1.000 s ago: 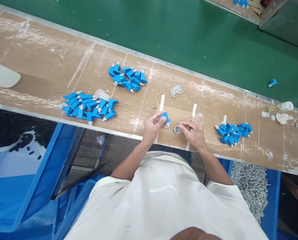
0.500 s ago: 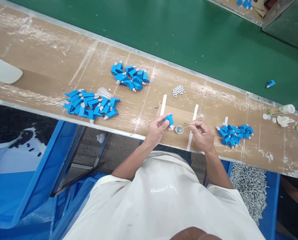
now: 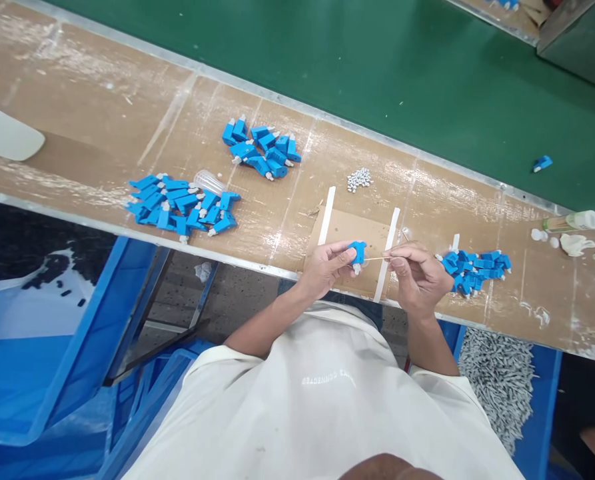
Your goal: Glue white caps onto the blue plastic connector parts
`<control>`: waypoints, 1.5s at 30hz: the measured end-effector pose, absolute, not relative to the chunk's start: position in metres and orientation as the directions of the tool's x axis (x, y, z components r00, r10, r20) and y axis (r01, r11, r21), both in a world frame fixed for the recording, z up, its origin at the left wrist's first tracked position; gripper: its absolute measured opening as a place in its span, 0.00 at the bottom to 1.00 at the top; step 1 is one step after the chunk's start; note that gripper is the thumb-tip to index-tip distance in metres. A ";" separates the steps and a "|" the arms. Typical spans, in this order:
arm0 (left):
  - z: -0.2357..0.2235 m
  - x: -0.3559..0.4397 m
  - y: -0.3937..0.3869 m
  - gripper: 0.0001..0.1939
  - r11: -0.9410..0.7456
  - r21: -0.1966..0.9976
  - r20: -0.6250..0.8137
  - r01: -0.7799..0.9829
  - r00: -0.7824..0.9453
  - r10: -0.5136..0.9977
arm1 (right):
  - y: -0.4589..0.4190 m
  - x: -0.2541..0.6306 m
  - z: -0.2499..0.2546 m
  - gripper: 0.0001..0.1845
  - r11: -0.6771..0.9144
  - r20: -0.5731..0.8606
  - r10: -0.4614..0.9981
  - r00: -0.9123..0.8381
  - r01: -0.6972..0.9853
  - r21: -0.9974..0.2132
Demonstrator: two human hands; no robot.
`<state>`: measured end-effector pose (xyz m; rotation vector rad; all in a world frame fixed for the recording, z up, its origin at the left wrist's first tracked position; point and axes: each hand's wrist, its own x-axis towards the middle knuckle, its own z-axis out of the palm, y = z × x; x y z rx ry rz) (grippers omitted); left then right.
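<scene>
Between the thumb and fingers of my left hand [image 3: 326, 268] is a small blue plastic part [image 3: 358, 252] with a whitish tip pointing down. My right hand [image 3: 417, 273] pinches a thin wooden stick, like a toothpick [image 3: 375, 258], and its far end reaches the right side of the blue part. Under the held part, the small clear cup is mostly hidden. Both hands are above a cardboard sheet [image 3: 360, 230] taped down with white strips. A little pile of grey pellets [image 3: 360, 180] lies behind the sheet.
Blue parts lie in a left pile [image 3: 177, 205], a back pile [image 3: 264, 148] and a right pile [image 3: 474, 270]. A toothpick container [image 3: 572, 221] lies far right. Behind the bench runs a green surface [image 3: 297, 53]. Blue bins [image 3: 92, 333] stand below on the left; grey pieces [image 3: 497, 380] fill one on the right.
My left hand has brought the blue part rightward over the cup. My right hand has lifted the stick from the cup and moved right, setting its end against the part.
</scene>
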<state>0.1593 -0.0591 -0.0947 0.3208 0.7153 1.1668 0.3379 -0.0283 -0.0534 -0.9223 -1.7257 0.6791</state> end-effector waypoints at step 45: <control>-0.119 0.127 -0.052 0.26 0.265 0.595 -0.344 -0.759 0.058 0.937 | -0.016 0.352 -0.084 0.09 0.283 0.172 0.949 -0.266 0.469 -0.837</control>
